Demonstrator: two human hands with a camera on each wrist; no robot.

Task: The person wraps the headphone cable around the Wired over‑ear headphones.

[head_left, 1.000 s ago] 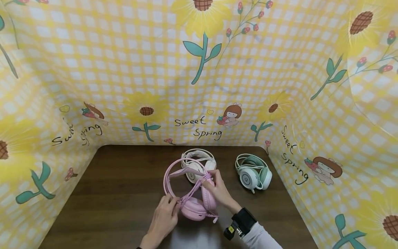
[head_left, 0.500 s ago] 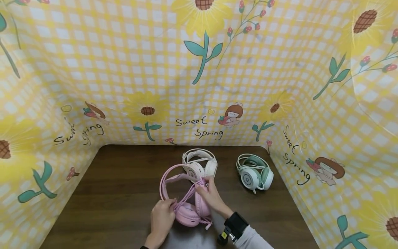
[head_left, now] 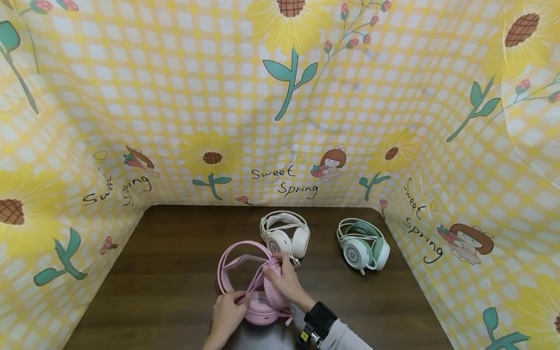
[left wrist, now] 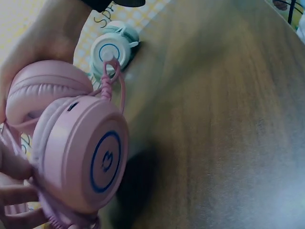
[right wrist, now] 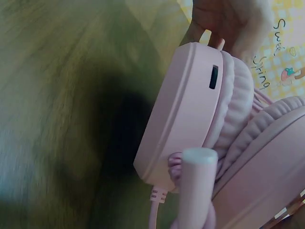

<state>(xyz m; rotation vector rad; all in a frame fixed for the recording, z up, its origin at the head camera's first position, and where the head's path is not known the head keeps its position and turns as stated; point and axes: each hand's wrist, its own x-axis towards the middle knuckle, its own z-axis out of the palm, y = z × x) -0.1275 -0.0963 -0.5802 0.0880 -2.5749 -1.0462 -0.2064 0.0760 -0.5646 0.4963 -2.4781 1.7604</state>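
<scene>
A pink headset is held just above the near middle of a dark wooden table, and its braided pink cable is being gathered against the ear cups; the step in hand is judged to be the winding of that cable round the folded cups. The left hand is curled round the lower cup with the cable pinched at its fingertips, while the right hand is closed on the cable and the upper cup, thumb and fingers pressed together round the strands. The next move is judged to call for a steady pull on the loose strand, so that no loop slips off the cup, and for the plug end to be kept clear of the headband. From the head view the whole layout is given: a white headset lies just behind the pink one, and a green headset lies well apart to the right, both before a sunflower-patterned backdrop. From the left wrist view the blue ring on the outer face of one cup is shown, which is hidden from above. From the right wrist view a small dark slot in the cup's rim and the pale microphone tip are shown, though the table there is blurred.
</scene>
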